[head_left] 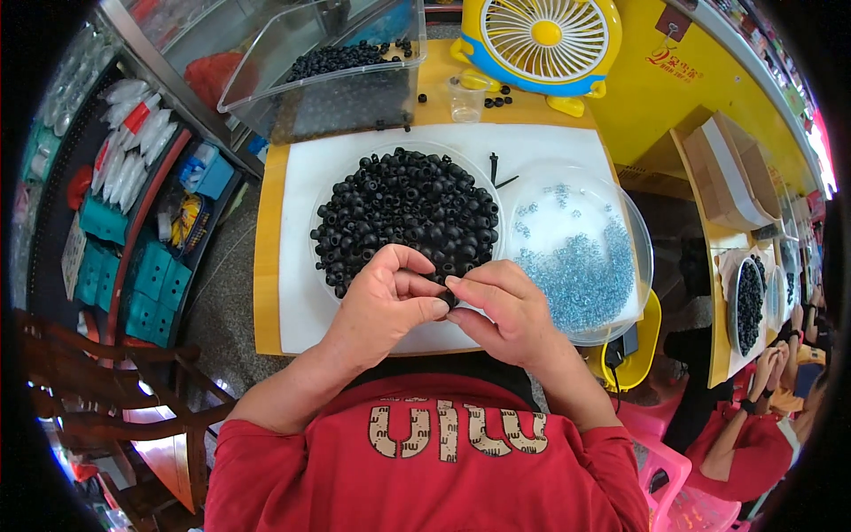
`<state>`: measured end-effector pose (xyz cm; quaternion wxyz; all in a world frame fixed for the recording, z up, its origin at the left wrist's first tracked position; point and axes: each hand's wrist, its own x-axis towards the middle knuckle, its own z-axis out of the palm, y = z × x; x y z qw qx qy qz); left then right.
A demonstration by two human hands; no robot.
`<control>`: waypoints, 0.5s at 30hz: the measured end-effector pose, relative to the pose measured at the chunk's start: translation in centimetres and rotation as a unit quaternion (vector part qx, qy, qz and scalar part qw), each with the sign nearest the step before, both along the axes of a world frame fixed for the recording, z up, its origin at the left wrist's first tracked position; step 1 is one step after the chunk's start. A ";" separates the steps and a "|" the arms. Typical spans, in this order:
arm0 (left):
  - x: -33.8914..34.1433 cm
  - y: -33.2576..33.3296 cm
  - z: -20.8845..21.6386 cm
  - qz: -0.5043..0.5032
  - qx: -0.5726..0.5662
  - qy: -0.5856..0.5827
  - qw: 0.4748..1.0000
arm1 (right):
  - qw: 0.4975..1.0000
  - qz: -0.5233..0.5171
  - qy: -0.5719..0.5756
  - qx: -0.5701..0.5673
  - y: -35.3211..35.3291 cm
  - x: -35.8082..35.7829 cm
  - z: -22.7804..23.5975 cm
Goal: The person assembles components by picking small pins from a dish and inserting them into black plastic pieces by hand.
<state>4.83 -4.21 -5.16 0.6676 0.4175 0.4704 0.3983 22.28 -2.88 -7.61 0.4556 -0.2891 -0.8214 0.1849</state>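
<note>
My left hand [377, 306] and my right hand [512, 315] meet over the near edge of a round clear tray [489, 168] heaped with small black hollow round parts [403, 199]. Between both hands' fingertips sits one small black part [448, 299], partly covered by my fingers. Thumb and fingers of each hand are closed on it. To the right of the heap, a second clear round tray [645, 253] holds many tiny clear bluish pieces [581, 284], mostly gathered toward its near side. Whether one of these is in my fingers is hidden.
Both trays rest on a white sheet [297, 226] on a wooden table [268, 266]. Behind stand a clear bin [346, 93] of black parts, a small cup [466, 102] and a yellow-blue fan [542, 49]. Two thin black sticks [495, 168] lie between the trays. Another person [749, 443] works at right.
</note>
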 end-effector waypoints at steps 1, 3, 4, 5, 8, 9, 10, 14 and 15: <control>0.0 -0.1 0.0 -0.005 -0.010 -0.013 1.000 | 1.000 0.003 -0.001 0.005 -0.1 0.1 0.1; 0.2 -0.2 0.0 -0.011 -0.020 -0.026 0.999 | 1.000 0.006 -0.002 0.011 -0.3 0.2 0.2; 0.3 -0.2 0.0 -0.015 -0.011 -0.010 1.000 | 1.000 0.001 -0.002 0.010 -0.4 0.2 0.2; 0.3 -0.1 0.0 -0.019 -0.003 0.006 1.000 | 1.000 -0.003 -0.001 0.009 -0.4 0.2 0.2; 0.2 0.0 -0.2 -0.032 -0.002 0.029 0.999 | 1.000 -0.008 0.002 0.007 -0.4 0.1 0.2; 0.2 0.1 -0.2 -0.031 -0.004 0.029 0.999 | 1.000 -0.007 0.001 0.004 -0.3 0.1 0.1; 0.1 0.1 -0.1 -0.038 -0.007 0.026 0.999 | 1.000 0.007 0.001 0.004 -0.2 0.1 0.1; 0.2 0.2 -0.4 -0.034 -0.035 0.003 0.999 | 1.000 0.010 -0.002 0.012 -0.4 -0.1 -0.1; 0.2 0.3 -0.3 -0.033 -0.035 0.002 0.999 | 1.000 0.011 -0.003 0.012 -0.4 -0.2 -0.2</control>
